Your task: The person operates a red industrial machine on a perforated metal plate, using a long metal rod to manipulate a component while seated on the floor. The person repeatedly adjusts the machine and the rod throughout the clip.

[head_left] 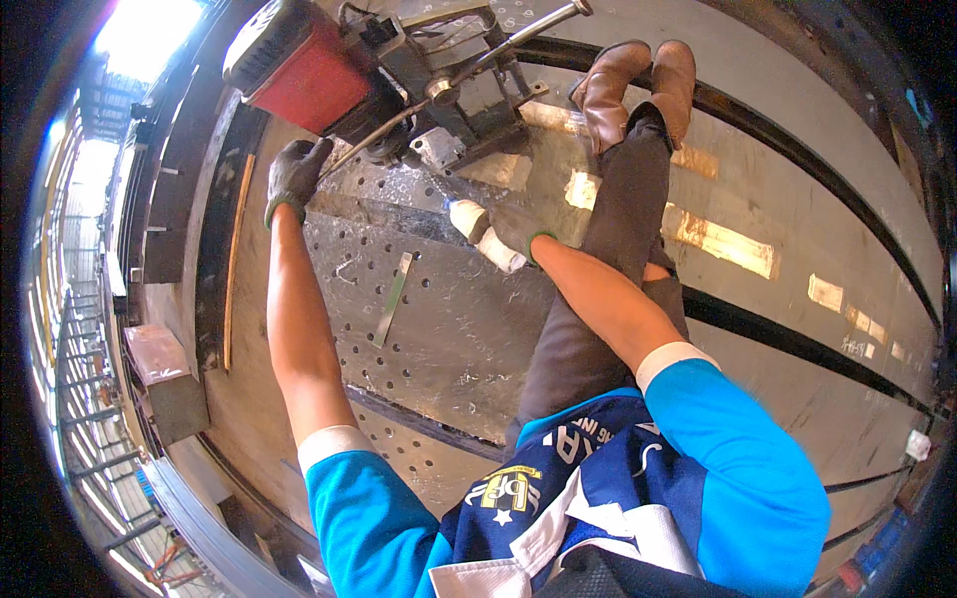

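A red and black magnetic drill (319, 85) stands on a dark steel plate (439, 329) drilled with rows of round holes. My left hand (296, 174), in a dark glove with a green cuff, is closed on the lower end of the drill's long feed handle (374, 137). In my right hand (513, 229), also gloved, is a white squeeze bottle (467, 216). Its nozzle points up and left at the wet area under the drill's chuck (384, 149). The cutter's tip is hard to make out.
A flat metal strip (394, 299) lies on the drilled plate. My outstretched legs and brown boots (613, 90) rest on the plates at right. Dark gaps (768, 329) run between the plates. A rusty steel block (164, 369) and stacked bars (214, 528) are at left.
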`<state>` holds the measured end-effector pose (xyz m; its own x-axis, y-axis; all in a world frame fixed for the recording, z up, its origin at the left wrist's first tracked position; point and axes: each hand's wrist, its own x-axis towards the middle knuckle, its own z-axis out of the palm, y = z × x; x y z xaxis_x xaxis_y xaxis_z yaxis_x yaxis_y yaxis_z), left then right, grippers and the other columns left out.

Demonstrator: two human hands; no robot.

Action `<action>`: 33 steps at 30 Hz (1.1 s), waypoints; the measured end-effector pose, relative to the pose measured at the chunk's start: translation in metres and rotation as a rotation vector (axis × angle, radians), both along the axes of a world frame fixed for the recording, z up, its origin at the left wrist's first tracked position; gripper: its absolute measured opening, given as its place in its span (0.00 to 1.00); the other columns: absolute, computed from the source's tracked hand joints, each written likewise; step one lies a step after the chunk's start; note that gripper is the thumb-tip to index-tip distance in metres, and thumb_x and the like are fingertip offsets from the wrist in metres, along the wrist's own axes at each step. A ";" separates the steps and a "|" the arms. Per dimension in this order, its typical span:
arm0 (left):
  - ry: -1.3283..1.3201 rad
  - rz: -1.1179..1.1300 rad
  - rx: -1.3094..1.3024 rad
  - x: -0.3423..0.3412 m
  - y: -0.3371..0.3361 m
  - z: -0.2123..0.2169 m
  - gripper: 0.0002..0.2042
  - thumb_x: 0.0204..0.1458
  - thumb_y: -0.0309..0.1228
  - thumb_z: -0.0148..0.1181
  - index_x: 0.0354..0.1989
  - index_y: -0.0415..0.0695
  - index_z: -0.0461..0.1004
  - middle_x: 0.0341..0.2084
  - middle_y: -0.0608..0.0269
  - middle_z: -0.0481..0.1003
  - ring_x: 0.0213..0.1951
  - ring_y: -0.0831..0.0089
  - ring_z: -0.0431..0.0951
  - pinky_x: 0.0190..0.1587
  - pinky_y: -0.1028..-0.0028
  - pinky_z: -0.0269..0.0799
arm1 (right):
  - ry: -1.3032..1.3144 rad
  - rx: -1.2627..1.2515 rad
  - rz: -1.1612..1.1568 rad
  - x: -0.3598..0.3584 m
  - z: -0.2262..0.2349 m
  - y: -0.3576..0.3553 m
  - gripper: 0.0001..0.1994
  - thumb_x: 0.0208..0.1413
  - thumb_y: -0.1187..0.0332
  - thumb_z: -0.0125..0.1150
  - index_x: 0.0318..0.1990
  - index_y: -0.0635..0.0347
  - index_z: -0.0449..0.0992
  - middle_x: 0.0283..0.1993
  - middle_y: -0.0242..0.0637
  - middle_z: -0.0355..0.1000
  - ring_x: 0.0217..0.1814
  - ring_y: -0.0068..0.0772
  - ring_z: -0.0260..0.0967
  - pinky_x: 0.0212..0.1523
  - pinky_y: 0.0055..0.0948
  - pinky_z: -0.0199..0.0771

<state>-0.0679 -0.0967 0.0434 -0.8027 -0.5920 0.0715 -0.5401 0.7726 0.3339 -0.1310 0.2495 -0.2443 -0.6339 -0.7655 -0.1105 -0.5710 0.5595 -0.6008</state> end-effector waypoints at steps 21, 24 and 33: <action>-0.048 0.118 0.008 0.003 0.012 0.003 0.30 0.57 0.60 0.63 0.52 0.44 0.85 0.48 0.48 0.85 0.51 0.51 0.84 0.56 0.57 0.76 | -0.142 -0.095 -0.214 -0.018 -0.082 -0.012 0.30 0.74 0.55 0.35 0.44 0.57 0.90 0.53 0.51 0.83 0.56 0.48 0.78 0.61 0.41 0.75; -0.042 0.120 0.036 0.003 0.015 0.007 0.33 0.54 0.59 0.66 0.54 0.41 0.84 0.53 0.41 0.82 0.57 0.45 0.82 0.60 0.54 0.76 | -0.166 0.004 -0.336 -0.010 -0.064 -0.003 0.30 0.76 0.52 0.37 0.47 0.62 0.88 0.50 0.49 0.84 0.52 0.43 0.80 0.58 0.40 0.78; 0.039 0.111 -0.011 0.005 0.011 -0.001 0.29 0.54 0.59 0.64 0.49 0.43 0.85 0.48 0.41 0.84 0.53 0.44 0.83 0.57 0.53 0.76 | -0.255 -0.231 -0.053 -0.023 -0.083 -0.005 0.25 0.76 0.53 0.39 0.58 0.66 0.76 0.61 0.59 0.75 0.62 0.56 0.74 0.61 0.52 0.72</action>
<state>-0.0631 -0.0855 0.0420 -0.7288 -0.6761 0.1081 -0.6092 0.7124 0.3485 -0.1538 0.2441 -0.3274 -0.6476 -0.7557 -0.0979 -0.3598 0.4165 -0.8349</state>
